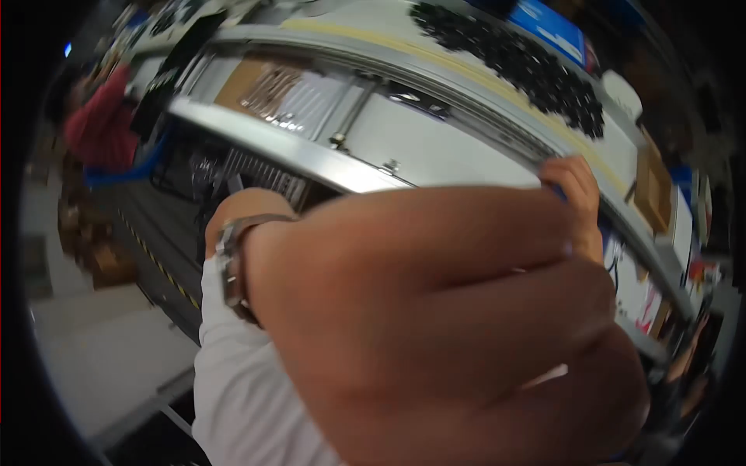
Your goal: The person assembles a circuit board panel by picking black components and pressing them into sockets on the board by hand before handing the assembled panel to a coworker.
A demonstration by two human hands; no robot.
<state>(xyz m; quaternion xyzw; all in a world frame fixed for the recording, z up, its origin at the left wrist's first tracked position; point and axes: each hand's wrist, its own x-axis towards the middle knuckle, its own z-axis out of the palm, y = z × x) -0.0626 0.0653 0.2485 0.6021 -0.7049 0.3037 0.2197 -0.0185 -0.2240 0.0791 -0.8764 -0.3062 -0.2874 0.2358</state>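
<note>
My left hand fills the middle of the head view, very close to the camera and blurred. Its back faces me. The fingers are bent and held close together, pointing right, and their tips are hidden, so anything in them cannot be seen. A metal-banded watch sits on its wrist above a white sleeve. Behind it, at the right, my right hand shows in part by the bench's metal rail. Its fingers are curled, with a small bluish patch beside them that I cannot identify. The big hand covers the rest of it.
A metal-framed bench runs across the view. Many small black parts lie on its far side, near a blue box. A cardboard box stands at right. A person in a red top is at far left.
</note>
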